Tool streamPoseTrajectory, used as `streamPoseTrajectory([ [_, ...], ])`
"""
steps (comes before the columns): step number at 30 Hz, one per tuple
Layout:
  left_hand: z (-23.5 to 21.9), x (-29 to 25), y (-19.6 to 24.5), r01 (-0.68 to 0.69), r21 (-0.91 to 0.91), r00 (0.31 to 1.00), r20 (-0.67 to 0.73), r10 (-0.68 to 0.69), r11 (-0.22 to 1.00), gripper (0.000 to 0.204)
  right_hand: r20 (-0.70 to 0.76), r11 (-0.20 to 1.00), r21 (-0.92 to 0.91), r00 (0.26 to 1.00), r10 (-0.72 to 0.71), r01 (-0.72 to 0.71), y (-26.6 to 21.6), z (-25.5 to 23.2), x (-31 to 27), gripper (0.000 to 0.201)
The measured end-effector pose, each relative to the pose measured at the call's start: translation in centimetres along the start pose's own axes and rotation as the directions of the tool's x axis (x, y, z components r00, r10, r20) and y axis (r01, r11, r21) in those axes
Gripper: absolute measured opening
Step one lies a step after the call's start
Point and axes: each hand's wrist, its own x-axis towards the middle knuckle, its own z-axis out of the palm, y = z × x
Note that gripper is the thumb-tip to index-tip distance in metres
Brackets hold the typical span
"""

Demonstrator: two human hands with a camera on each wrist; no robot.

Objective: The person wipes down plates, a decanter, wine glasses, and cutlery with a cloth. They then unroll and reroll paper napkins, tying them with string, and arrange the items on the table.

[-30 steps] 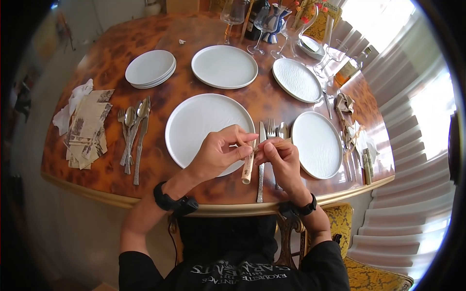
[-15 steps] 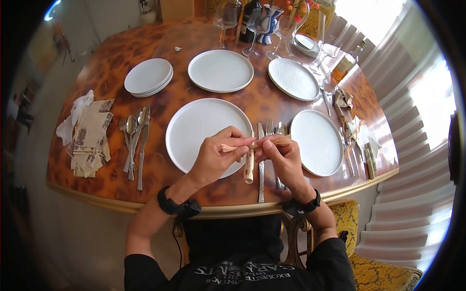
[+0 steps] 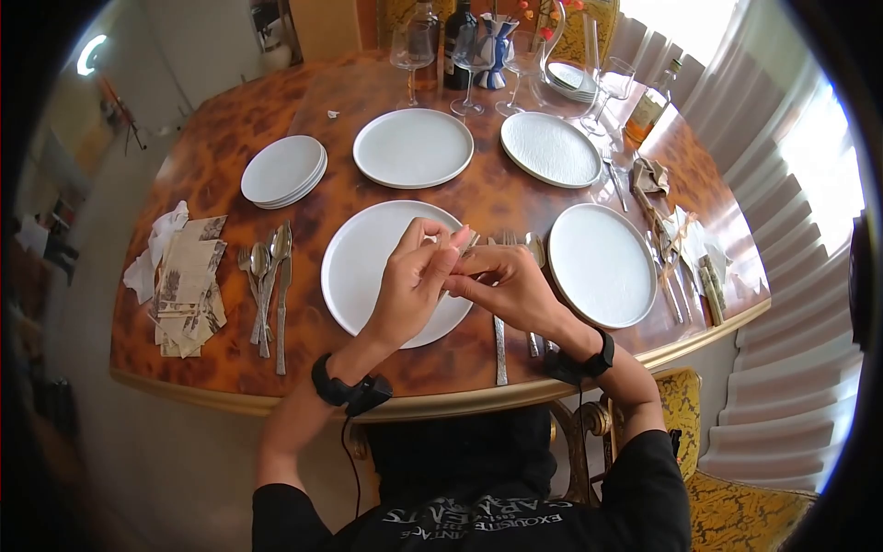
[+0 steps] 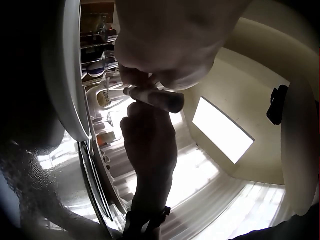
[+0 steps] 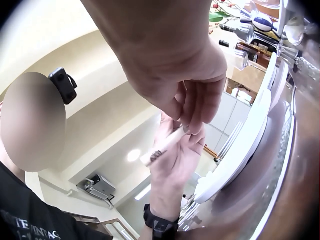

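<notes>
A thin roll of printed paper (image 5: pixel 161 149) is held between both hands above the large white plate (image 3: pixel 345 281). My left hand (image 3: pixel 409 281) grips it with curled fingers, and in the right wrist view the roll slants across that palm. My right hand (image 3: pixel 513 287) comes in from the other side, thumb and fingers pinched at the roll beside the left fingertips. In the left wrist view the roll's near end (image 4: pixel 172 102) sticks out between the two hands. The fingers hide its middle and the pale tie strip seen earlier.
Loose printed papers (image 3: pixel 191 276) and cutlery (image 3: pixel 265 285) lie at left. Stacked small plates (image 3: pixel 283 170) and more plates (image 3: pixel 414 147) stand behind. Right of the hands are a knife (image 3: pixel 500 350) and an oval-looking plate (image 3: pixel 602 267). Wine glasses (image 3: pixel 413 51) and tied rolls (image 3: pixel 711 290) stand or lie farther off.
Both hands have closed in together and shifted slightly up and left. The right hand has turned over the roll, and the strip once stretched between the fingers is now hidden.
</notes>
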Motion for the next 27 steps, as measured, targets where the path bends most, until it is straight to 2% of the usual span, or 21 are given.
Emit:
streamPoseTrajectory([
  [1, 0.3, 0.7, 0.6, -0.012, -0.002, 1.000, 0.014, 0.012, 1.000, 0.033, -0.065, 0.995, -0.067, 0.995, -0.072, 0.067, -0.5, -0.1, 0.2, 0.019],
  [2, 0.1, 1.3, 1.0, -0.083, 0.117, 0.994, 0.086, 0.073, 0.990, 0.040, -0.124, 0.982, -0.138, 0.981, -0.146, 0.129, -0.9, -0.3, 0.4, 0.018],
  [3, 0.2, 1.8, 1.6, -0.089, 0.120, 0.993, 0.087, 0.079, 0.989, 0.040, -0.125, 0.981, -0.140, 0.980, -0.152, 0.135, -1.3, -0.6, 0.4, 0.018],
  [5, 0.5, 2.7, 2.6, -0.010, 0.043, 0.991, 0.135, 0.004, 0.999, 0.039, -0.176, 0.977, -0.165, 0.971, -0.164, 0.135, -1.9, -1.4, 0.5, 0.016],
  [6, 0.4, 3.3, 1.9, -0.053, 0.003, 0.986, 0.156, 0.051, 0.999, 0.035, -0.184, 0.967, -0.196, 0.962, -0.201, 0.164, -1.1, -1.8, 0.6, 0.015],
  [7, 0.5, 3.4, 1.5, -0.057, 0.006, 0.986, 0.157, 0.056, 0.998, 0.035, -0.185, 0.966, -0.197, 0.961, -0.206, 0.169, -0.1, -2.0, 0.8, 0.015],
  [9, 0.8, 3.6, 0.7, 0.024, -0.144, 0.995, 0.094, -0.011, 0.989, 0.031, -0.281, 0.970, 0.138, 0.948, -0.153, 0.198, 1.2, -2.3, 1.2, 0.015],
  [10, 0.7, 3.7, 0.4, 0.050, -0.101, 0.992, 0.119, -0.037, 0.994, 0.026, -0.298, 0.977, 0.109, 0.944, -0.143, 0.183, 1.5, -2.8, 1.2, 0.016],
  [13, 1.1, 3.6, -0.6, 0.115, -0.132, 0.990, 0.092, -0.104, 0.985, 0.019, -0.315, 0.982, 0.015, 0.933, -0.175, 0.190, 1.6, -3.0, 1.4, 0.016],
  [15, 0.9, 3.7, -1.1, 0.113, -0.121, 0.990, 0.094, -0.102, 0.986, 0.018, -0.316, 0.974, 0.059, 0.930, -0.190, 0.219, 1.5, -2.9, 1.5, 0.016],
  [17, 1.1, 3.8, -1.5, 0.115, -0.113, 0.990, 0.100, -0.104, 0.987, 0.017, -0.293, 0.986, 0.011, 0.944, -0.154, 0.164, 0.9, -3.0, 1.2, 0.013],
  [18, 1.2, 3.8, -1.7, 0.064, -0.129, 0.995, 0.078, -0.055, 0.990, 0.014, -0.295, 0.987, 0.014, 0.944, -0.148, 0.159, 1.1, -3.0, 1.3, 0.013],
  [19, 1.3, 3.8, -1.8, 0.013, -0.143, 0.998, 0.056, -0.005, 0.990, 0.011, -0.306, 0.979, -0.047, 0.930, -0.205, 0.200, 1.2, -3.0, 1.4, 0.014],
  [20, 1.4, 4.0, -1.8, 0.016, -0.143, 0.998, 0.059, -0.007, 0.990, 0.011, -0.313, 0.964, -0.110, 0.912, -0.263, 0.240, 1.4, -3.0, 1.5, 0.016],
  [22, 1.6, 4.5, -1.6, 0.005, -0.029, 0.999, 0.040, -0.004, 1.000, 0.012, -0.342, 0.959, -0.119, 0.895, -0.284, 0.259, 2.1, -3.3, 1.8, 0.018],
  [23, 1.6, 5.0, -0.9, 0.006, -0.030, 0.999, 0.040, -0.005, 1.000, 0.012, -0.368, 0.951, -0.132, 0.877, -0.309, 0.279, 2.2, -3.4, 1.8, 0.020],
  [25, 1.8, 6.2, 1.0, 0.235, -0.285, 0.972, 0.053, -0.230, 0.929, 0.015, -0.404, 0.964, -0.068, 0.876, -0.263, 0.257, 1.6, -3.5, 1.7, 0.021],
  [26, 2.0, 6.7, 1.2, 0.244, -0.391, 0.968, 0.043, -0.247, 0.888, 0.018, -0.438, 0.971, -0.002, 0.873, -0.214, 0.237, 1.4, -3.5, 1.6, 0.022],
  [27, 2.0, 7.3, 0.9, 0.245, -0.391, 0.968, 0.045, -0.247, 0.887, 0.018, -0.440, 0.972, -0.002, 0.872, -0.213, 0.237, 1.4, -3.6, 1.6, 0.022],
])
